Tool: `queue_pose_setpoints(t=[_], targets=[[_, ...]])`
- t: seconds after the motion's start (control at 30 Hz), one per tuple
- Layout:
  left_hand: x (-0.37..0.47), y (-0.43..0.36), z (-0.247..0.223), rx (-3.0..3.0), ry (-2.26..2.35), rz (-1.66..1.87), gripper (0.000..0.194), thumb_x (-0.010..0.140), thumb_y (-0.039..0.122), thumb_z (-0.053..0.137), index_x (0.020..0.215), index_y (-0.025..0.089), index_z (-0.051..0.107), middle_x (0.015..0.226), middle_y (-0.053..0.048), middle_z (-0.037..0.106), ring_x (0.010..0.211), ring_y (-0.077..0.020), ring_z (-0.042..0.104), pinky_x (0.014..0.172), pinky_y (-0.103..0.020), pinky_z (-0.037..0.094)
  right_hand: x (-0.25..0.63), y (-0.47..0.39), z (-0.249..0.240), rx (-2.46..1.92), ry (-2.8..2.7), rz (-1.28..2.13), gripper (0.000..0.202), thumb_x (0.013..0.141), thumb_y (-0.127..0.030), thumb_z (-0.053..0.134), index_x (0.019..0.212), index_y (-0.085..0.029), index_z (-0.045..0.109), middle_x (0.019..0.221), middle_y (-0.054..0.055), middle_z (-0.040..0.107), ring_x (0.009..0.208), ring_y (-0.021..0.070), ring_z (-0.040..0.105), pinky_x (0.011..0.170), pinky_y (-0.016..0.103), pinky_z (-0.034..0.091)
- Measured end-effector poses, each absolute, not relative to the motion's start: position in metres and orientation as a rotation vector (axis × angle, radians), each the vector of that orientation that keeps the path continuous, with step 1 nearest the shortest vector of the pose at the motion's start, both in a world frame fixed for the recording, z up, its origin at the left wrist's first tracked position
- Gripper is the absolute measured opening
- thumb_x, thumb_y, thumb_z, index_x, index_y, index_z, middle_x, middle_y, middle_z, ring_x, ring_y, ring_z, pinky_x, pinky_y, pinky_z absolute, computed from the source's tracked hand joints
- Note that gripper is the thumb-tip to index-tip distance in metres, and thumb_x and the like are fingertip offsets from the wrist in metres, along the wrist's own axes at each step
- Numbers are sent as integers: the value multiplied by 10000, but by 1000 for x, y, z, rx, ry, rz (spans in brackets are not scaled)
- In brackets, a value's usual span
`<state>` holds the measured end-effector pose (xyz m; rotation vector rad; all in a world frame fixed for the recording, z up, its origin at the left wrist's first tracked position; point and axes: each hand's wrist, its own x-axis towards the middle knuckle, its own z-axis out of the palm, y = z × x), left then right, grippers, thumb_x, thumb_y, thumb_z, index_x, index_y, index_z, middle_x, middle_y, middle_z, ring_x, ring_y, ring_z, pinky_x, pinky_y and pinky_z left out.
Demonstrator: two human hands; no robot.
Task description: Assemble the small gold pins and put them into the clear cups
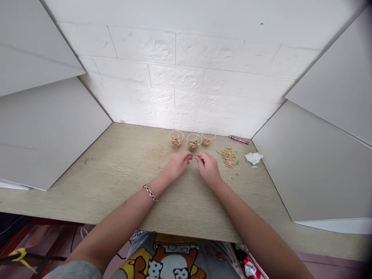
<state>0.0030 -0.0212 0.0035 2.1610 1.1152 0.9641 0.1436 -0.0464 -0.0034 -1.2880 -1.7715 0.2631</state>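
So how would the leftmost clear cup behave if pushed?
The cup may tip: its rim looks wider than its base. Its see-through wall looks thin, so it might flex. The loose gold bits inside would probably shift.

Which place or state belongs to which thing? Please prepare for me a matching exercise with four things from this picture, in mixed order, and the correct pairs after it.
Things
1. Chain bracelet
2. Pile of gold pins
3. Red tube
4. Left hand

Places or states
A. Lying close to the back wall
B. Pinching at a tiny piece, close beside the right hand
C. Around the left wrist
D. On the table, between the right hand and the crumpled white piece

Right pairs
1-C
2-D
3-A
4-B
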Motion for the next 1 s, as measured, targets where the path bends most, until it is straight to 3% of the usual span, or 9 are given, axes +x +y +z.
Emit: queue_pose_setpoints(t=[0.23,0.47,1.0], targets=[[-3,-20,4,2448,1040,1008,227,758,97,381,889,160,555,723,-47,570,706,-140,517,686,-254,403,142,-48,-3,-1287,-1710,294,160,790,-223,405,774,-179,559,750,28,566,708,140,513,656,249,392],[-4,-18,4,2523,1050,925,221,772,77,354,879,135,539,718,-30,566,672,-110,512,662,-233,420,144,-45,-8,-1308,-1665,428,166,783,-260,423,781,-175,565,700,18,565,618,127,506,593,238,385],[-2,-17,-2,2690,1153,799,202,836,219,345,891,132,520,795,-58,584,750,-145,528,684,-264,399,155,-38,-7,-1331,-1831,453,158,771,-228,436,768,-189,589,673,8,591,620,132,518,606,242,376]])
